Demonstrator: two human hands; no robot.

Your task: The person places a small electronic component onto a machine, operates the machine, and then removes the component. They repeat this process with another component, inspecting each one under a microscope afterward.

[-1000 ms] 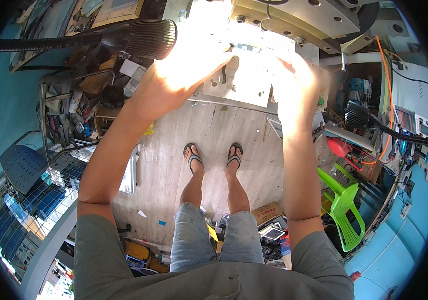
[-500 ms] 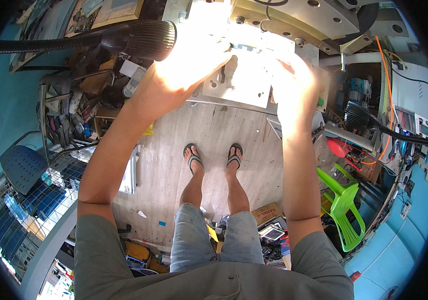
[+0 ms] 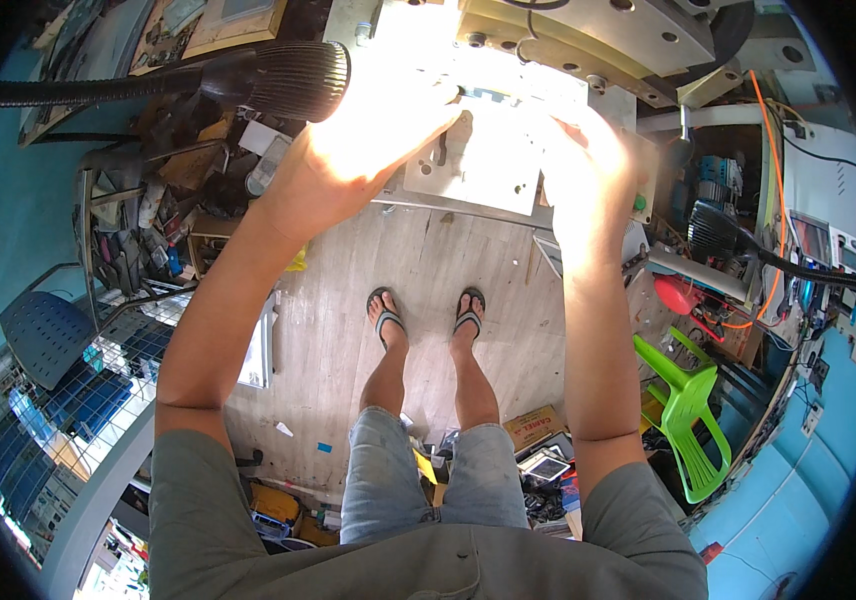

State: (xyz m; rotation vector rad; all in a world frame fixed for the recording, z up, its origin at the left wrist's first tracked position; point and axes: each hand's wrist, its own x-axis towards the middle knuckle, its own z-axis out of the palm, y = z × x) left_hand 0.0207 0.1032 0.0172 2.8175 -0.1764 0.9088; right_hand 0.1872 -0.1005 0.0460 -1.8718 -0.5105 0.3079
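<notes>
Under a very bright light, both my hands reach over the bed of a metal machine. My left hand (image 3: 373, 130) has its fingers pressed together, the tips at a small dark, narrow part (image 3: 488, 96) lying at the machine's front. My right hand (image 3: 596, 150) is at the right end of that part, fingers bent inward in a pinch. Glare washes out both hands, so what they pinch cannot be made out. Between them lies a pale metal plate (image 3: 478, 175) with a slot and small holes. Just beyond is a thick metal block with bolts (image 3: 573, 68).
A black lamp head (image 3: 278, 80) hangs close to my left wrist; another black lamp (image 3: 723, 232) stands right. A green plastic chair (image 3: 688, 400), an orange cable (image 3: 770, 160) and a control box (image 3: 828, 190) are at right. Cluttered shelves (image 3: 168, 190) fill the left. Boxes lie around my legs.
Both hands stay in nearly the same place over the machine. The view has shifted very slightly; nothing is visibly taken up or let go.
</notes>
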